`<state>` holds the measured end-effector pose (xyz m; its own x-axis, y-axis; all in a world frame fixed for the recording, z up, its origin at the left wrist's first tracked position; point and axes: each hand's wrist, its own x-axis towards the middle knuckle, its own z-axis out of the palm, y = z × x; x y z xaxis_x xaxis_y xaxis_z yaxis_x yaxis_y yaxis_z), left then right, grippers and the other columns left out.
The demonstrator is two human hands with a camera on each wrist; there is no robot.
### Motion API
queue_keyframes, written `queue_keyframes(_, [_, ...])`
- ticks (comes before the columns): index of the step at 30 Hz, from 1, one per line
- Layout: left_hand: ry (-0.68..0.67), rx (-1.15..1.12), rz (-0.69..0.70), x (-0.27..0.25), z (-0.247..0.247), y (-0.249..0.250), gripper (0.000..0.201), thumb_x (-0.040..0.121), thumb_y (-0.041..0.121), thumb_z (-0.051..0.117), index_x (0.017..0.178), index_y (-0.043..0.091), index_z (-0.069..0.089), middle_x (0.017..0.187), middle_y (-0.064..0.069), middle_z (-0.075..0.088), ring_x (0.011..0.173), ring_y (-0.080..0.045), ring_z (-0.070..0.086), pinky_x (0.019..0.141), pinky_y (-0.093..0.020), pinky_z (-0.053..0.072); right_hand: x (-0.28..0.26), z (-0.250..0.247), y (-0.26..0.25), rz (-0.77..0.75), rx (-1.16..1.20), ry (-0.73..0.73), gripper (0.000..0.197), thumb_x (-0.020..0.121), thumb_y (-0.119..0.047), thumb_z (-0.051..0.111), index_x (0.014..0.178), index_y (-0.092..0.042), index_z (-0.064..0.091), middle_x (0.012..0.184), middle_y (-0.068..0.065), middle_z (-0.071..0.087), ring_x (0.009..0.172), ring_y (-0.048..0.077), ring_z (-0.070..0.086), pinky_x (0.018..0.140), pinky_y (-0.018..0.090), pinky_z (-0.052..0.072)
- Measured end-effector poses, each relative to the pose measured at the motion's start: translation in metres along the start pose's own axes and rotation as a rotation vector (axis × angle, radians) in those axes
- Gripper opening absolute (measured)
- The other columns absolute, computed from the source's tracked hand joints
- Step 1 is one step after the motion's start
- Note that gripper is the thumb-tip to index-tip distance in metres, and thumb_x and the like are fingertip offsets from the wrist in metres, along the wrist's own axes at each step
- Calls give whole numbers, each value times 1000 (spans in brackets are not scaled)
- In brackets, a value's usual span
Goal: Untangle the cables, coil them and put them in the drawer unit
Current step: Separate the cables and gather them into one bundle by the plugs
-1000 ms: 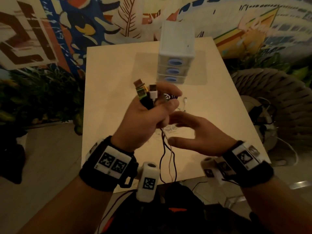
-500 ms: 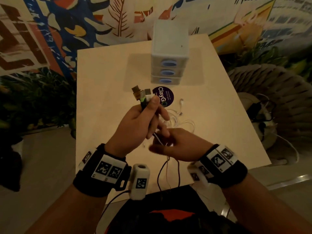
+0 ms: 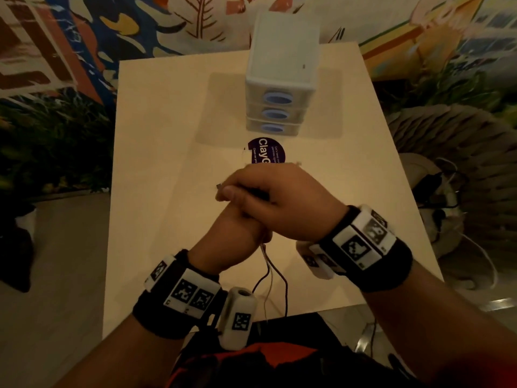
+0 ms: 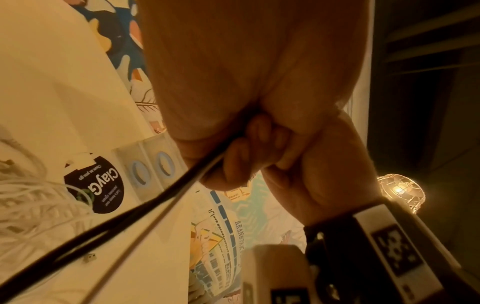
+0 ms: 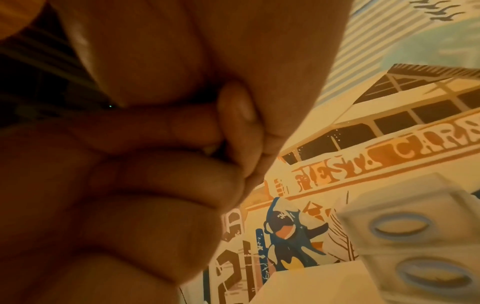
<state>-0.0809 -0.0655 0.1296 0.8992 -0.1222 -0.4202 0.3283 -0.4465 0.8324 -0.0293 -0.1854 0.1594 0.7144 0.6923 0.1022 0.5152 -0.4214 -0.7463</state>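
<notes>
My left hand (image 3: pixel 232 242) is a fist gripping a bundle of cables (image 4: pixel 145 207), one thick black and some thinner. My right hand (image 3: pixel 279 203) lies over that fist, fingers and thumb curled round the plug ends, so only a small plug tip (image 3: pixel 219 187) pokes out. The loose lengths hang below the hands and run off the table's near edge. A tangle of white cable (image 4: pixel 26 195) lies on the table under the hands, hidden in the head view. The white drawer unit (image 3: pixel 281 88), with three shut drawers and blue oval handles, stands at the far middle of the table (image 3: pixel 167 121).
A round purple sticker (image 3: pixel 265 154) sits just in front of the drawer unit. A wicker chair (image 3: pixel 461 141) with more cables (image 3: pixel 436 197) on it stands to the right of the table. Plants and a painted wall lie to the left and behind.
My right hand came up from under the left and closed over the plug ends, which stood in plain view before. Both hands sank toward the table.
</notes>
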Motion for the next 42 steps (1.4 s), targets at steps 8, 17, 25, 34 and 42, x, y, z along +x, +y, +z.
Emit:
queue_keyframes(8, [48, -327, -13, 1, 7, -4, 20, 89, -10, 49, 91, 2, 65, 79, -12, 65, 72, -26, 65, 67, -36, 56, -17, 12, 18, 10, -14, -34, 29, 106, -27, 48, 125, -21, 70, 121, -6, 71, 116, 7, 59, 96, 17, 42])
queue_keyframes(17, [-48, -123, -42, 4, 16, -11, 50, 96, 52, 51, 81, 6, 63, 51, 7, 49, 51, -14, 49, 60, -39, 46, -52, 1, 58, 213, 232, -11, 33, 106, -39, 47, 136, -34, 60, 122, -15, 69, 111, 1, 64, 94, 23, 50])
queue_keyframes(25, [179, -243, -144, 4, -15, -53, 33, 105, 42, 52, 85, 24, 70, 58, 3, 33, 48, -14, 30, 53, -30, 30, -67, 0, 182, 739, 96, -15, 27, 102, -41, 50, 103, -24, 70, 90, -5, 75, 74, 12, 72, 82, 36, 57])
queue_keyframes(34, [303, -315, -210, 21, -21, -87, 33, 84, 61, 69, 75, 29, 70, 49, 8, 35, 44, -14, 30, 53, -29, 28, 20, 15, 255, 886, -414, -216, 61, 88, -73, 52, 95, -14, 66, 97, 10, 64, 84, 28, 55, 74, 33, 40])
queue_keyframes(42, [260, -212, -172, 38, -10, -82, 30, 95, 45, 65, 89, 16, 66, 47, 14, 42, 44, -5, 37, 58, -33, 33, 29, 8, 241, 855, -143, -22, 40, 90, -48, 64, 85, -10, 76, 81, 6, 75, 82, 24, 72, 82, 37, 57])
